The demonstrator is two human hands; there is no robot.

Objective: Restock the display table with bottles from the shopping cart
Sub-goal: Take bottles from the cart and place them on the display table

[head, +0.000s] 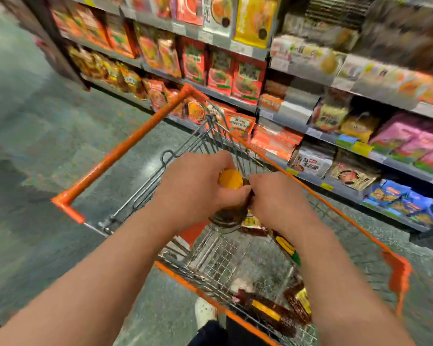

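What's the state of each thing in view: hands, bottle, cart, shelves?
left hand: grips the bottle's neck just below the cap
right hand: pinches the same bottle's neck
bottle: capped in yellow, dark contents, upright, held over the cart
shopping cart: more bottles lying in its basket
bottles in cart: lying down, untouched
shelves: stocked with packets
display table: not in view

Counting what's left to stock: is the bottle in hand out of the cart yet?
Out: both hands hold the bottle above the cart.
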